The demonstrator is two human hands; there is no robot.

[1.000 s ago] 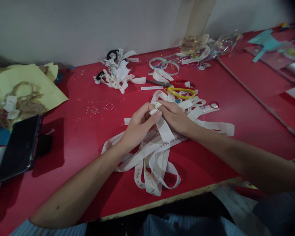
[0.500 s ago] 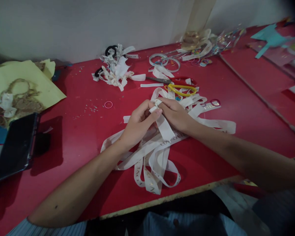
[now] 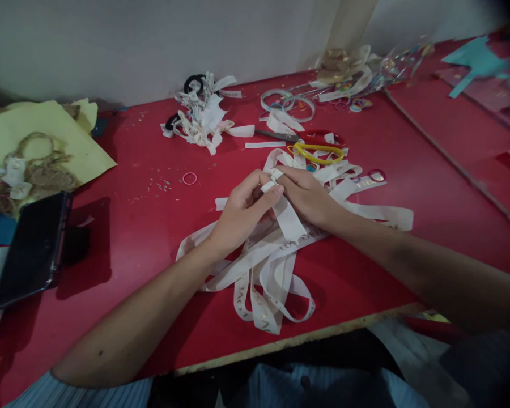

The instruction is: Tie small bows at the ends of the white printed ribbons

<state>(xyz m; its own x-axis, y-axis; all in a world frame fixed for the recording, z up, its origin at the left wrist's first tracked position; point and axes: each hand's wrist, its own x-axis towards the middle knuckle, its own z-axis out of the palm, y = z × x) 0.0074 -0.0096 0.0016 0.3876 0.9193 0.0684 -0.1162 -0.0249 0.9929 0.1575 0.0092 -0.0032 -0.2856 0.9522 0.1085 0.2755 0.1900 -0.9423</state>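
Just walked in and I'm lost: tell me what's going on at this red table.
A person at the red table pinches a white ribbon strip between the left hand and the right hand, fingertips meeting at its folded upper end. The strip runs down onto a loose tangle of white ribbons under the hands. Just beyond lie scissors. A pile of ribbon pieces with black hair ties sits farther back, and a phone lies at the left.
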